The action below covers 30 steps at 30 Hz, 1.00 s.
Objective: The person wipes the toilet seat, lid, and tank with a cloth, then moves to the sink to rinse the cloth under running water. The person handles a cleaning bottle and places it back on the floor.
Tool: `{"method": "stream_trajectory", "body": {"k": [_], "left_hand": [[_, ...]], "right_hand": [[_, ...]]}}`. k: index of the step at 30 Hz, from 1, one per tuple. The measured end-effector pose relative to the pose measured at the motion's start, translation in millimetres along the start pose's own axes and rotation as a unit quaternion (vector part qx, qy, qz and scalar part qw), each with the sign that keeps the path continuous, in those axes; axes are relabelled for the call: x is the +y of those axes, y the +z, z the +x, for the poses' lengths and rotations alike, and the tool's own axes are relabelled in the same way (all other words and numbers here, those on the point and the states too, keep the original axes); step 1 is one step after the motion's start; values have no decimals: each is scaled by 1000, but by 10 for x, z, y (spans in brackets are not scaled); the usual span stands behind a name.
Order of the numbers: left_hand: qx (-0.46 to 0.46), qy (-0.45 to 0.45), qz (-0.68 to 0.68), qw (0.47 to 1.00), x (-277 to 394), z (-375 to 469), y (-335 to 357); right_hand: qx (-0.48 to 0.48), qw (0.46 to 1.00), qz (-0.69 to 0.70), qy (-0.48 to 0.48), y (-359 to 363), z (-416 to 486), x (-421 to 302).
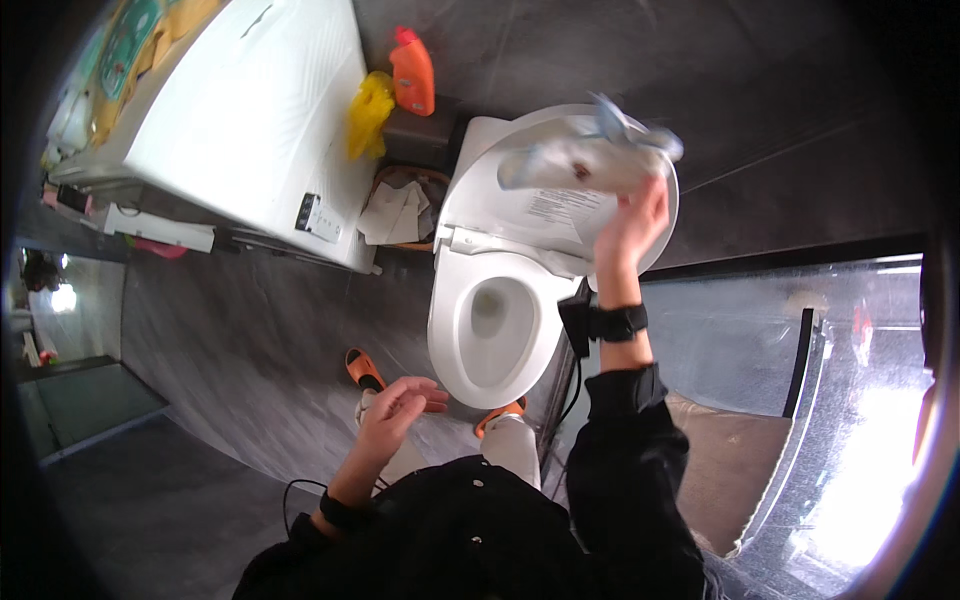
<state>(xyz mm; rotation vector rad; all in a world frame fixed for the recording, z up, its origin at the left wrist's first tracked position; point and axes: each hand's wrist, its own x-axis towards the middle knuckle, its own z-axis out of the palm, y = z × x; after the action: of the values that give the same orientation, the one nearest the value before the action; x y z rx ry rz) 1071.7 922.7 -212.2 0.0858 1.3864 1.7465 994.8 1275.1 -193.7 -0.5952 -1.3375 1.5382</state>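
Observation:
My right hand (pixel 636 221) grips a whitish cloth with blue edges (pixel 555 166), blurred by motion, in front of the raised toilet lid (pixel 480 191). The lid's inner side bears printed writing. Below it, the white toilet seat (pixel 442 322) is down on the bowl, and water shows inside. My left hand (pixel 401 409) is held in the air near the front left of the bowl, fingers apart, with nothing in it. Black straps are around both wrists.
An orange bottle (pixel 414 75) and a yellow plastic bag (pixel 369 112) stand left of the toilet, above a waste basket (pixel 420 174) with paper in it. A white appliance (pixel 255 120) fills the upper left. A glass partition (pixel 720 322) and a brown mat (pixel 724 465) lie right.

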Motion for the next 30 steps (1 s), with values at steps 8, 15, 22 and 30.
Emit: {"method": "stream_trajectory", "body": {"k": [8,15,22,30], "left_hand": [[34,-27,-20,999,12,-170,-549],[55,-35,-40,997,-11,-205,-636],[95,-73,-56,991,-58,-145,-761],[128,-128,-65,981,-195,-26,-1013]], "right_hand": [[195,933,170,249,-467,56,479],[-55,980,183,52,401,414,505],[-48,881,-383,-273,1030,-188,1342],[-274,803,-470,-244,591,-776,2264]]}}
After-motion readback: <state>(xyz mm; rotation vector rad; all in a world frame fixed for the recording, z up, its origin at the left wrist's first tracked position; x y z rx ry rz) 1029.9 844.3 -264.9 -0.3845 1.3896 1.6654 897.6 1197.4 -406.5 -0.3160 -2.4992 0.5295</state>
